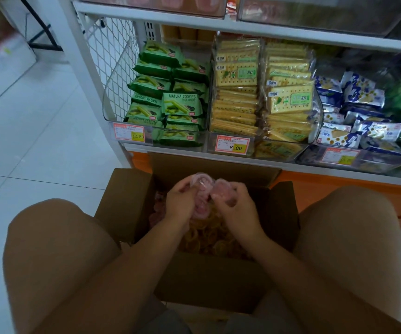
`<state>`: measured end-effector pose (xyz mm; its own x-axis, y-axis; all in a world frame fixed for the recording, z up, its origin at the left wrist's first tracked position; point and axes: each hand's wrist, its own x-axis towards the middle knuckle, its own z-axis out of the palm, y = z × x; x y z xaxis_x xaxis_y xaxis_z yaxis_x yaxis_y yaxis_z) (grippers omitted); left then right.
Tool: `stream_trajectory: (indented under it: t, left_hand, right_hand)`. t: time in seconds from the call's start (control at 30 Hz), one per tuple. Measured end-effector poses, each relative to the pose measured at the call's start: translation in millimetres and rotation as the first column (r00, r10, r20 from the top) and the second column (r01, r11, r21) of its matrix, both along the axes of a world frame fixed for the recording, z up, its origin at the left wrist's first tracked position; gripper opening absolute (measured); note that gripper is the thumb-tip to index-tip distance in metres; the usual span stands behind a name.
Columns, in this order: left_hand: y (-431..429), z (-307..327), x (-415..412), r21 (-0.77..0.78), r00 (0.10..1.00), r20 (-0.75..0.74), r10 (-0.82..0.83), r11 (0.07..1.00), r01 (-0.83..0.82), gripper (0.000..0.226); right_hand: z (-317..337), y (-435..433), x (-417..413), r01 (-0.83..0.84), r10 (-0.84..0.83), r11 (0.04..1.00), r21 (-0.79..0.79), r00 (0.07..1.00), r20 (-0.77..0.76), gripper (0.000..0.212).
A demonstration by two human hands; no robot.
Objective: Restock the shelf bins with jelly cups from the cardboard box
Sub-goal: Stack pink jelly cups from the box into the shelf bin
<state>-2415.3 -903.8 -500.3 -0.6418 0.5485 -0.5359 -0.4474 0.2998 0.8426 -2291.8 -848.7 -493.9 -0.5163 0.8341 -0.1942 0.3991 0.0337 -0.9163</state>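
Note:
An open cardboard box (209,278) sits on the floor between my knees, in front of the shelf. Inside it lie several orange jelly cups (209,237) and some pink ones at the left. My left hand (181,201) grips a stack of pink jelly cups (201,189) above the box. My right hand (235,203) holds another pink jelly cup (223,190) right beside them, the two hands nearly touching.
The white shelf (218,22) stands just behind the box. Its clear bins hold matcha cookie packs (170,100), yellow cracker packs (262,92) and blue-white packs (358,112). Upper bins (156,3) with pink items show at the top edge. White tiled floor (37,141) lies to the left.

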Motion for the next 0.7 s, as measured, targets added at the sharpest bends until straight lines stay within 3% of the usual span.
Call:
stream_trajectory:
  t: [0.1, 0.17, 0.23, 0.37, 0.47, 0.57, 0.7]
  left_hand:
    - [2.7, 7.7, 2.5, 0.009, 0.992, 0.113, 0.052, 0.999, -0.054, 0.023]
    - [5.7, 12.4, 3.0, 0.014, 0.988, 0.141, 0.061, 0.998, -0.064, 0.022]
    - [5.8, 18.8, 0.2, 0.018, 0.990, 0.111, 0.084, 0.996, -0.086, 0.022]
    - [4.3, 36.2, -3.6, 0.067, 0.994, 0.017, 0.108, 0.992, -0.109, 0.018]
    - [5.7, 55.1, -6.9, 0.134, 0.987, -0.075, 0.139, 0.983, -0.128, 0.021]
    - [9.4, 76.5, -14.1, 0.156, 0.983, -0.104, 0.151, 0.979, -0.134, 0.012]
    - [17.0, 111.6, -26.9, 0.228, 0.974, -0.144, 0.174, 0.964, -0.139, 0.015]
  right_hand:
    - [0.2, -1.2, -0.6, -0.077, 0.078, 0.995, 0.056, 0.997, -0.010, 0.027]
    - [5.1, -3.9, -2.9, -0.083, 0.083, 0.997, 0.005, 0.993, -0.088, 0.022]
    - [14.5, -4.1, -5.0, -0.034, 0.019, 0.995, -0.098, 0.988, -0.152, 0.009]
    - [32.9, 3.4, -6.2, 0.043, -0.093, 0.958, -0.285, 0.982, -0.167, 0.014]
    - [54.2, 13.0, -13.3, -0.029, -0.073, 0.905, -0.424, 0.972, -0.222, 0.013]
    - [86.8, 26.2, -19.6, -0.159, 0.082, 0.914, -0.373, 0.973, -0.215, 0.026]
    - [139.5, 33.4, -26.5, -0.255, 0.227, 0.949, -0.188, 0.961, -0.157, 0.011]
